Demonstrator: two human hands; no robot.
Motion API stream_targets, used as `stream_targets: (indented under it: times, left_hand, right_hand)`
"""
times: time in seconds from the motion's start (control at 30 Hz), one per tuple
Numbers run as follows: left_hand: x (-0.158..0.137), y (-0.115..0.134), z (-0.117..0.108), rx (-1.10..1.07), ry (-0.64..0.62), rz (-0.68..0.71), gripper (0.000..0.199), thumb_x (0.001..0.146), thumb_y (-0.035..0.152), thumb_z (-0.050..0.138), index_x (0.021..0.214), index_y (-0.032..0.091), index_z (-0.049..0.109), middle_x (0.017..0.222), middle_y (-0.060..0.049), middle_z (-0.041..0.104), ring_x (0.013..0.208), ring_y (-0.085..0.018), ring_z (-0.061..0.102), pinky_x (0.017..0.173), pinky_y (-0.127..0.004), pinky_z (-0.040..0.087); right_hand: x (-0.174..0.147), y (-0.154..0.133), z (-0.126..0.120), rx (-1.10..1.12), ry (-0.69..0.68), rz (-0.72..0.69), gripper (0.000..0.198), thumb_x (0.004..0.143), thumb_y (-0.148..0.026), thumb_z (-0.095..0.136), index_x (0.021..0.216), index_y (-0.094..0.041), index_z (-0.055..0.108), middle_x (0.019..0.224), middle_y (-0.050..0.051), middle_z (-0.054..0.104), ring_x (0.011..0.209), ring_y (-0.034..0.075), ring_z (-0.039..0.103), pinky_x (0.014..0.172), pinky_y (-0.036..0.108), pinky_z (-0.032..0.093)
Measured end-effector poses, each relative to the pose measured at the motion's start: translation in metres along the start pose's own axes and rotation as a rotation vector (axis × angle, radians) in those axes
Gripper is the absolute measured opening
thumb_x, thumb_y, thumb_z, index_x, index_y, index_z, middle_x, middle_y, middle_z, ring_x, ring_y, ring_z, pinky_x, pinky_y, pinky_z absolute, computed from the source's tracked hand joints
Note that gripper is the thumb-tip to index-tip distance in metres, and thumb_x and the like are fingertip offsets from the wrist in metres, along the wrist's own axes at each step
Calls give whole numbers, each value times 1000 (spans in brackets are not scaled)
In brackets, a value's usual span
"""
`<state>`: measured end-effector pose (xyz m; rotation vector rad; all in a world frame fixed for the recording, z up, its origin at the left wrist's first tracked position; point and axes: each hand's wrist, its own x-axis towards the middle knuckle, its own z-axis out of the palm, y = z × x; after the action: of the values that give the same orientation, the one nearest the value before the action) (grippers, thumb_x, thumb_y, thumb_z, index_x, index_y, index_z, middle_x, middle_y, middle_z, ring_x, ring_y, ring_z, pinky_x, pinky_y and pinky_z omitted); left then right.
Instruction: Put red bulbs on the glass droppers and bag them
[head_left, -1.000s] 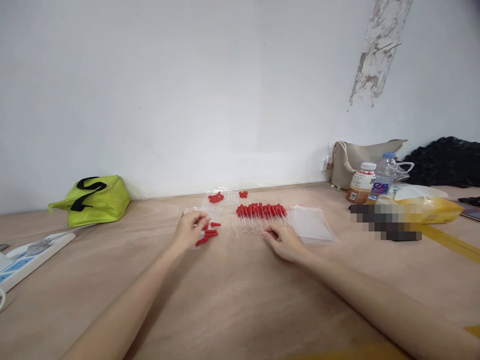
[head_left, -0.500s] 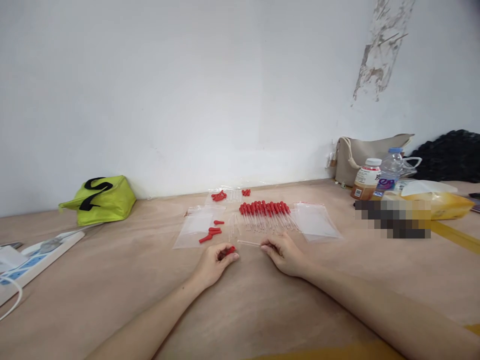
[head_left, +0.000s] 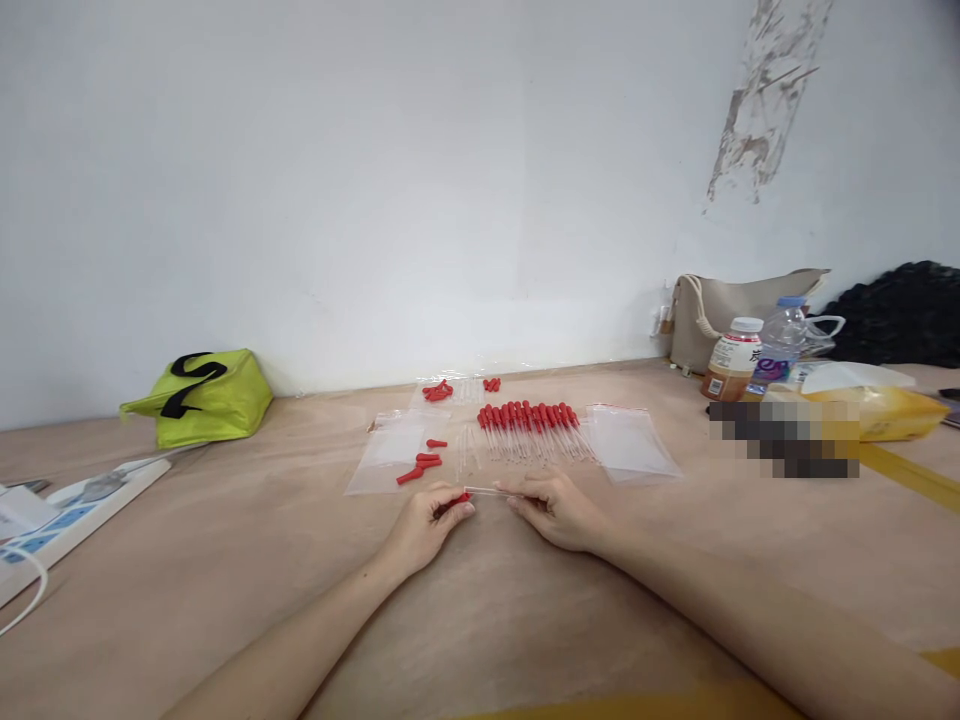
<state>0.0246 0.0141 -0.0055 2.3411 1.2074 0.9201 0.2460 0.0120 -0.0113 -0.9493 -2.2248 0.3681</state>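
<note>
Red bulb [head_left: 466,496] pinched in the left hand [head_left: 421,523] – its tip showing – while the right hand [head_left: 556,512] grips a clear tube [head_left: 486,491] between thumb and fingers. The tube's end meets the bulb (how far in, I cannot tell) over the bench [head_left: 480,620]. Beyond lie a row of red-topped droppers [head_left: 529,416] and, further left, spare bulbs [head_left: 409,475] by a clear bag [head_left: 379,458].
</note>
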Motion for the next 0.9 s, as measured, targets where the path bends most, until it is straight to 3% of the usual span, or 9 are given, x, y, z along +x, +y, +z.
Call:
stream_targets:
  times: [0.17, 0.4, 0.57, 0.73, 0.9]
  left_hand:
    - [0, -2, 2, -32, 17, -44, 20, 81, 34, 50, 81, 19, 64, 72, -1, 60, 67, -15, 53, 60, -23, 39]
    - [-1, -4, 4, -117, 2, -127, 23, 80, 37, 50, 86, 18, 63, 66, 1, 59, 58, -13, 51, 54, -22, 39]
    - [-2, -5, 4, -152, -5, -113, 24, 82, 35, 48, 83, 17, 63, 63, 1, 56, 57, -12, 50, 55, -21, 40]
    - [-4, -6, 3, -100, 16, -4, 21, 83, 31, 49, 86, 17, 64, 74, -2, 58, 65, -13, 53, 59, -22, 41]
    - [-7, 1, 0, -29, -78, 92, 21, 86, 28, 46, 84, 17, 64, 79, -3, 59, 72, -14, 54, 67, -23, 41]
  right_hand:
    - [0, 1, -1, -73, 45, 31, 29, 85, -29, 41, 108, -28, 59, 94, 2, 66, 83, 15, 59, 86, 33, 33]
    - [0, 3, 2, -28, 124, 149, 26, 85, -30, 41, 101, -33, 61, 93, -2, 67, 84, 16, 60, 89, 36, 30]
    - [1, -2, 0, -46, 34, 120, 27, 85, -29, 42, 103, -33, 61, 98, -2, 66, 90, 15, 57, 90, 35, 26]
    - [5, -2, -8, -87, -114, 119, 28, 86, -33, 39, 96, -31, 64, 82, -1, 68, 81, 17, 53, 87, 36, 23]
    - [9, -1, -16, -66, -211, 107, 30, 86, -35, 38, 84, -27, 67, 74, -1, 67, 81, 17, 49, 84, 36, 20]
